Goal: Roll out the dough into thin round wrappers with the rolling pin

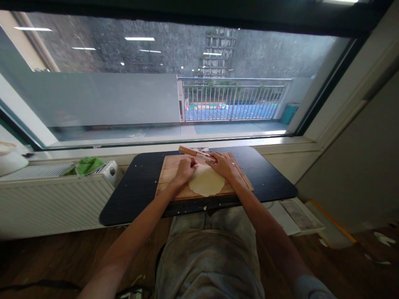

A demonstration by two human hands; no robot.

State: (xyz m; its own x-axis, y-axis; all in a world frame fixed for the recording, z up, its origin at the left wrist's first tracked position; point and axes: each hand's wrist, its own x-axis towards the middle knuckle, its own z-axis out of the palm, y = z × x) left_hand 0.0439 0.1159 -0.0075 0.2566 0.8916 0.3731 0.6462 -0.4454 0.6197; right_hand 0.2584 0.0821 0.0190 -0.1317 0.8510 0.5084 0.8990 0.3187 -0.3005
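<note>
A flat, roundish sheet of dough [206, 182] lies on a wooden board [165, 176]. My left hand [186, 168] is closed at its upper left edge, the fingertips curled in and seeming to pinch the dough. Just beyond the dough, my right hand [222, 164] is wrapped round one end of a wooden rolling pin [188, 151]. The pin bears a white and red label and slants up to the left, its free end above the back of the board.
The board rests on a dark table [134, 176] dotted with small crumbs, against a window sill [280, 142]. At left a radiator [52, 199] carries a green cloth [89, 166], with a white vessel [11, 160] behind. Low at right is a pale drawer-like box [296, 214].
</note>
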